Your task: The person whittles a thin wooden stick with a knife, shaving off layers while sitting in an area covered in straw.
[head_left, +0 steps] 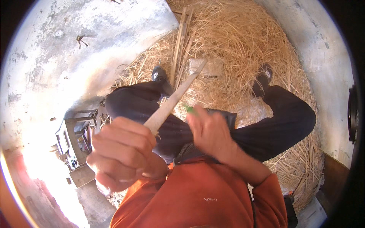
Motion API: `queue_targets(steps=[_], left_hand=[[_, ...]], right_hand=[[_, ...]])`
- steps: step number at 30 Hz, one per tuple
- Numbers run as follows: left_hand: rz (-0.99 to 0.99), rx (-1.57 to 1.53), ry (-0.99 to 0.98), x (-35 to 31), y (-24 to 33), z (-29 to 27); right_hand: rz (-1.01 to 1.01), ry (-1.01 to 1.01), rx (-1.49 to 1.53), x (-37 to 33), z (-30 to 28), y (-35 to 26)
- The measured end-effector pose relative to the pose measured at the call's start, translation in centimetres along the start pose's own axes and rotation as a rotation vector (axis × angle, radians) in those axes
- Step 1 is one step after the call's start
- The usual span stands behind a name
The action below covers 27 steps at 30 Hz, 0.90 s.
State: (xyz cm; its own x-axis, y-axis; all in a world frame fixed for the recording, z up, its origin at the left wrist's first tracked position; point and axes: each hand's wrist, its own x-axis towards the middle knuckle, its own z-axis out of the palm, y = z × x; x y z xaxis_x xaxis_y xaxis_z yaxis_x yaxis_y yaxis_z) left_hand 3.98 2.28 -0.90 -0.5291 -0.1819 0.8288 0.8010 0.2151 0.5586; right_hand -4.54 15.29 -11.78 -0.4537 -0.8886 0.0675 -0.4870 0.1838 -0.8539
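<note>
My left hand [121,150] is closed round the thick end of a long, pale, tapering wooden stick [176,97]. The stick points away and to the right, its thin tip above the straw between my feet. Close to the stick's right side, my right hand [209,131] is closed and slightly blurred. A bit of something green [189,109] shows at its fingertips; the rest is hidden in the fist, so its kind cannot be made out.
Straw-like shavings [243,38] cover the floor ahead. A pale block [207,67] lies there, with long wooden strips [180,47] left of it. My bent legs flank the work. Pale walls stand on both sides; an open wooden box [78,146] with small items is at left.
</note>
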Motion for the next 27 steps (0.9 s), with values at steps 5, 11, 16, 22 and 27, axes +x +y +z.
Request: queue_targets(steps=[5,11,16,22,27], left_hand=[[-0.005,0.012,0.086,-0.2,0.4,0.8],[0.021,0.024,0.085,0.0,0.1,0.5],[0.027,0.041,0.094,-0.3,0.1,0.1],[0.01,0.026,0.147,-0.2,0.2,-0.6],[-0.001,0.024,0.237,-0.2,0.4,-1.0]], right_hand=[[0.059,0.074,0.093,0.5,0.5,1.0],[0.131,0.21,-0.063,1.8,1.4,3.3],[0.182,0.114,-0.087,2.6,2.4,6.6],[0.281,0.123,-0.188,3.9,2.2,8.3],[0.344,0.007,-0.128,4.3,2.5,9.2]])
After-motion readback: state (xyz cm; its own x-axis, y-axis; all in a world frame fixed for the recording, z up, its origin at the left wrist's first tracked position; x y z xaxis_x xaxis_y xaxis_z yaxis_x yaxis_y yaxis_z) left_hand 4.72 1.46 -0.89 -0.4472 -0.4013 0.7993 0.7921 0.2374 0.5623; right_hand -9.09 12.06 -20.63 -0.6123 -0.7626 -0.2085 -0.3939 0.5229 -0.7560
